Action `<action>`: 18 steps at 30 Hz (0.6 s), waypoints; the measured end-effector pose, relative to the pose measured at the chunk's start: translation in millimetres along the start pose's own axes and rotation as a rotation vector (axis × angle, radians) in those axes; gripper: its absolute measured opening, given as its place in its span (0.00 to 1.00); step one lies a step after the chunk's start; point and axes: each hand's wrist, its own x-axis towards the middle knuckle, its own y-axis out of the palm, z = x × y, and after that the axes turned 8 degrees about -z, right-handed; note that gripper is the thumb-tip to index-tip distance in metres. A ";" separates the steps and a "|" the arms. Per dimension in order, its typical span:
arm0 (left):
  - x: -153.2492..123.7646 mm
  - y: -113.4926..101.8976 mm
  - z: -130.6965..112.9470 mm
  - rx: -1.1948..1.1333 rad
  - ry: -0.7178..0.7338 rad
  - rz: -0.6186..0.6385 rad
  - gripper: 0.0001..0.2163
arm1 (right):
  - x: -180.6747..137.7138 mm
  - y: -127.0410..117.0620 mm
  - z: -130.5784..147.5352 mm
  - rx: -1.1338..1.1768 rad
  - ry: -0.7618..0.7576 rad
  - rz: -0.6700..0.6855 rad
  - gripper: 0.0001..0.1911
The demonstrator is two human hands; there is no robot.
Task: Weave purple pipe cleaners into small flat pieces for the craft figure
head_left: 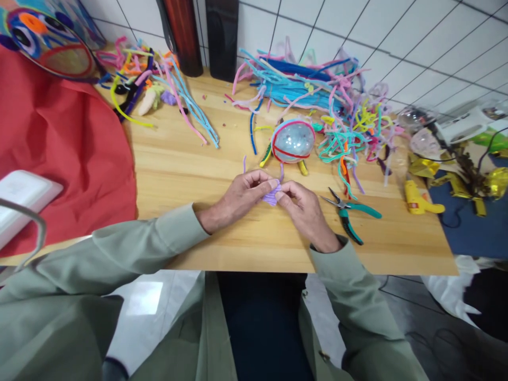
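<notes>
My left hand (238, 198) and my right hand (304, 209) meet over the middle of the wooden table (178, 164). Both pinch a small coiled purple pipe cleaner (272, 194) between their fingertips. Just beyond them sits a clear plastic ball (292, 140) wrapped in a red pipe cleaner, with yellow and green pipe-cleaner legs sticking out below it. Green-handled pliers (351, 214) lie right of my right hand.
A large tangle of coloured pipe cleaners (313, 100) covers the back right, a smaller pile (151, 79) the back left. A yellow glue gun (418, 201) lies near the right edge. Red cloth (67, 148) covers the left. Two dark cylinders (198, 34) stand against the tiled wall.
</notes>
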 end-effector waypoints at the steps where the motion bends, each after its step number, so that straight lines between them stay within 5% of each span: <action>1: 0.2 -0.1 1.1 0.006 0.001 -0.018 0.24 | -0.4 0.6 0.1 0.008 -0.001 -0.011 0.06; 14: -1.8 -0.8 0.5 0.161 0.019 0.091 0.22 | 0.9 -2.1 0.1 0.039 0.045 -0.132 0.15; 18: -0.1 -1.7 2.3 0.123 0.047 0.020 0.23 | -0.4 -0.7 -5.4 0.135 0.117 -0.091 0.13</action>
